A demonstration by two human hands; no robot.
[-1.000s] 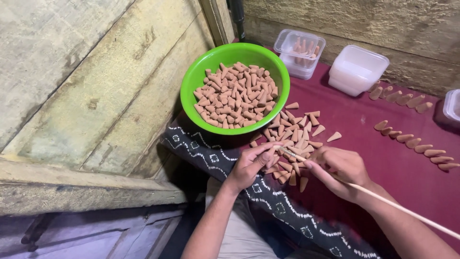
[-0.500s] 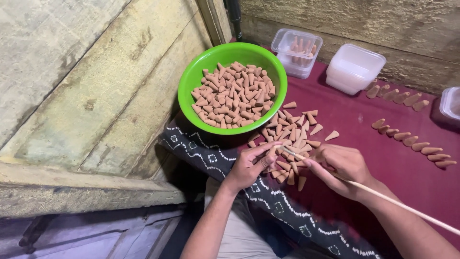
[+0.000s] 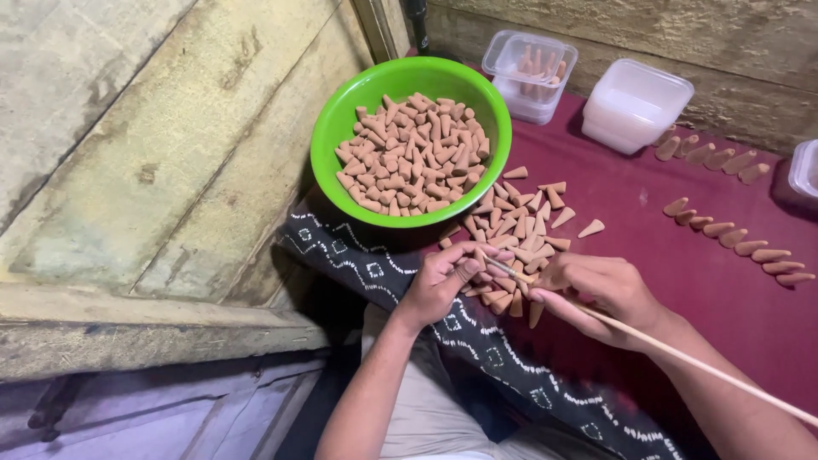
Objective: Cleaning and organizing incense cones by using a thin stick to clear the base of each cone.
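My left hand [image 3: 443, 281] pinches a small tan clay cone [image 3: 470, 267] at the near edge of a loose pile of cones [image 3: 524, 226] on the maroon cloth [image 3: 682, 281]. My right hand [image 3: 601, 290] grips a long thin wooden stick [image 3: 707, 368] whose tip meets the cone in my left fingers. Just beyond the pile stands a green plastic bowl [image 3: 336, 128] filled with several more cones.
A clear plastic tub [image 3: 528, 64] holding cones and a white tub [image 3: 635, 106] stand at the back against the wall. Rows of cones [image 3: 737, 243] lie on the cloth at the right. A dark patterned cloth [image 3: 375, 264] and wooden boards [image 3: 128, 170] are to the left.
Both hands stay at the near edge of the pile, with only slight finger movement around the cone and stick tip.
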